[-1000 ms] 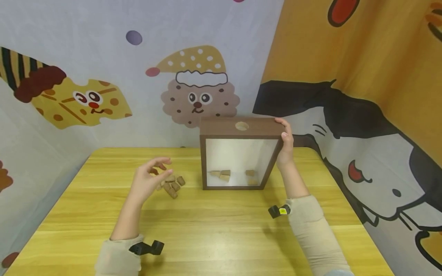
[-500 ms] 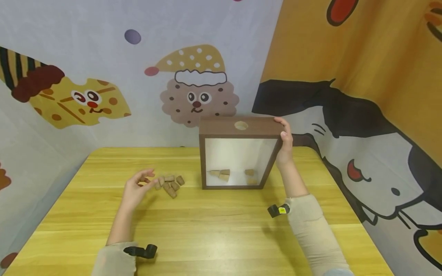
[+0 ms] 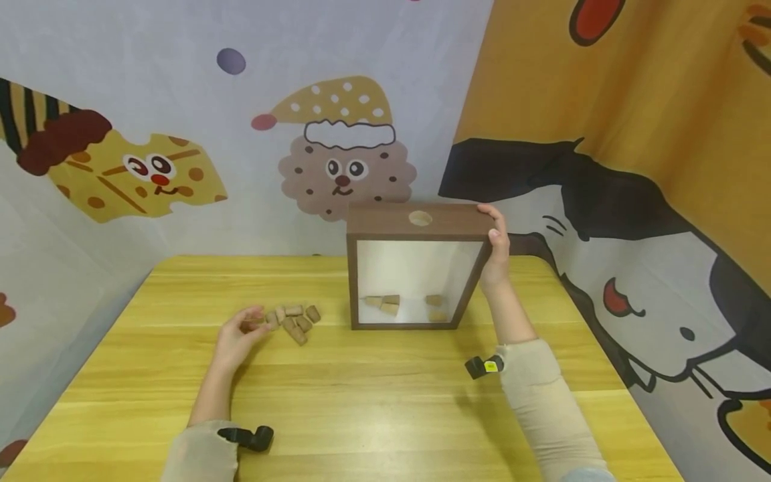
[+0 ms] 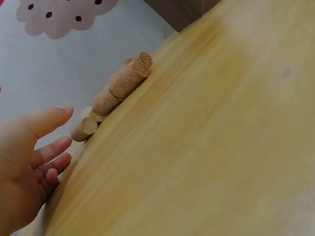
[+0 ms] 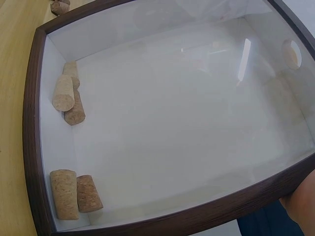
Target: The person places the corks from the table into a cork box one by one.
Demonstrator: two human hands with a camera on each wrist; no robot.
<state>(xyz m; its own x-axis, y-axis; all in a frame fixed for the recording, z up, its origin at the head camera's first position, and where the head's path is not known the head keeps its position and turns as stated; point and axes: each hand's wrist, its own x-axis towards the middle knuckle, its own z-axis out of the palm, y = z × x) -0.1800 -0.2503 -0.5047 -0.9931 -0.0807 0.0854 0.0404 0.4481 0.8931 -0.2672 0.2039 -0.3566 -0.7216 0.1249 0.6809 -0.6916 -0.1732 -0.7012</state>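
My left hand (image 3: 236, 340) is at the left end of a small heap of cork stoppers (image 3: 293, 328) on the table. In the left wrist view its thumb and fingers are spread apart, the fingertips right beside the nearest cork (image 4: 84, 130), with nothing between them. My right hand (image 3: 497, 253) grips the upper right corner of a brown wooden frame box (image 3: 379, 224) standing upright. Its front is clear, and a round hole (image 3: 420, 218) is cut in the top. Several corks (image 5: 64, 194) lie inside on the bottom, in two groups.
The yellow wood-grain table (image 3: 373, 395) carries the box and the heap. Behind stands a pale wall cloth (image 3: 241, 187) with cartoon prints, and an orange part hangs at the right. A black camera mount (image 3: 247, 438) sits on each wrist.
My left hand has moved left and down, from above the corks to beside their left end at table level. The right hand and box stay in place.
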